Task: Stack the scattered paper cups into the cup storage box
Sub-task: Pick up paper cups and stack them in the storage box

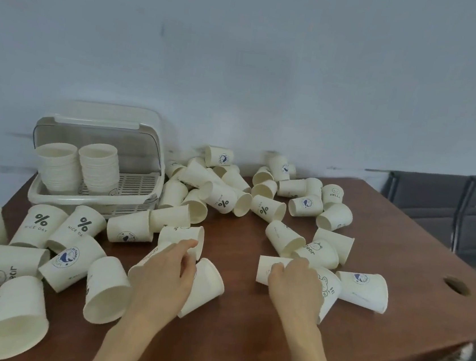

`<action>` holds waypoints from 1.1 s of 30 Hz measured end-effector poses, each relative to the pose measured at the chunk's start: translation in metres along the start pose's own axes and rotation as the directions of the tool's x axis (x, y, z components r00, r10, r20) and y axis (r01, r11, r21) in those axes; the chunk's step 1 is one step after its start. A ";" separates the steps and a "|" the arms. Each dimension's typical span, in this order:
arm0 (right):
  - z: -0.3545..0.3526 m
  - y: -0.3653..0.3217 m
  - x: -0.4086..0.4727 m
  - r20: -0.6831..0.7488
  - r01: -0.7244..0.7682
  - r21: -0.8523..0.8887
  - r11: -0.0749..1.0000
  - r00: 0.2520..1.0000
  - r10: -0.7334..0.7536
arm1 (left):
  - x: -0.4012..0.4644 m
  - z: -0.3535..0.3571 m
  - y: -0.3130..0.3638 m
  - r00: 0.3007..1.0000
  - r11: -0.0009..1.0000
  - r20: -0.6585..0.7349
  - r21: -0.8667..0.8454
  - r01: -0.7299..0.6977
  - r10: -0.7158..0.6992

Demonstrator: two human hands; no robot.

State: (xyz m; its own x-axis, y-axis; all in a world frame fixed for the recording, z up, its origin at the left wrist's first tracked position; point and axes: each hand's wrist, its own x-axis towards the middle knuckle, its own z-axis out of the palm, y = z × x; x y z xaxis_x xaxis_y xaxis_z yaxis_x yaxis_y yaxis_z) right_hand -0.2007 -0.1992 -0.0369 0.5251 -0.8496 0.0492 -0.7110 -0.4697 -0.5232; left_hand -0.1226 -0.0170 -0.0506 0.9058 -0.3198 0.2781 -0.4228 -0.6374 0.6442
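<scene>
Storage box: the cup storage box (pixel 50 199) sits at the table's far-left corner, lid up, and two stacks of cups (pixel 78 168) stand inside.
Loose cups: paper cups (pixel 222 199) lie tipped all over the brown table (pixel 245 314), thickest along the left edge and by the wall.
Left hand: the left hand (pixel 166 276) is down among the near cups, fingers curled round a cup on its side (pixel 181 237).
Right hand: the right hand (pixel 296 285) grips another lying cup (pixel 269 268), with a bear-print cup (pixel 328 291) just beside it.
Far right: dark chairs (pixel 441 203) beyond the table.
</scene>
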 end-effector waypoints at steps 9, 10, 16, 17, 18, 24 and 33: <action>0.008 0.003 0.019 0.082 -0.021 -0.075 0.997 0.996 0.027 | -0.005 0.004 -0.004 0.999 0.998 0.009 -0.043 -0.047 0.048; 0.009 0.002 0.018 0.076 -0.018 -0.069 0.997 0.997 0.024 | -0.005 0.004 -0.004 0.999 0.998 0.011 -0.045 -0.050 0.051; 0.013 -0.002 0.014 0.051 0.008 -0.039 0.999 0.999 -0.006 | -0.003 0.006 -0.005 0.998 0.998 0.013 -0.032 -0.055 0.056; 0.015 -0.003 0.015 0.041 0.030 -0.045 0.999 0.999 -0.028 | -0.002 0.007 -0.005 0.998 0.998 0.017 -0.029 -0.059 0.059; 0.017 -0.004 0.014 0.029 0.063 -0.050 0.997 0.998 -0.061 | -0.002 0.007 -0.004 0.998 0.998 0.024 -0.030 -0.063 0.064; 0.036 -0.014 0.012 -0.006 0.233 0.046 0.971 0.972 -0.233 | 0.005 0.012 -0.003 0.992 0.995 0.083 -0.022 -0.093 0.095; 0.067 -0.034 0.026 -0.140 0.508 0.077 0.858 0.858 -0.495 | 0.052 -0.001 -0.005 0.974 0.937 0.152 0.285 -0.204 0.166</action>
State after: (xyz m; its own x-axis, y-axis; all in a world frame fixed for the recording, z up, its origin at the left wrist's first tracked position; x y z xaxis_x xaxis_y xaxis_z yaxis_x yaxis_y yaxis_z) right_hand -0.1312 -0.1893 -0.0751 0.7369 -0.5296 0.4201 -0.3072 -0.8159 -0.4898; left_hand -0.0732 -0.0298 -0.0387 0.8080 -0.5240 0.2694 -0.5889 -0.7315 0.3437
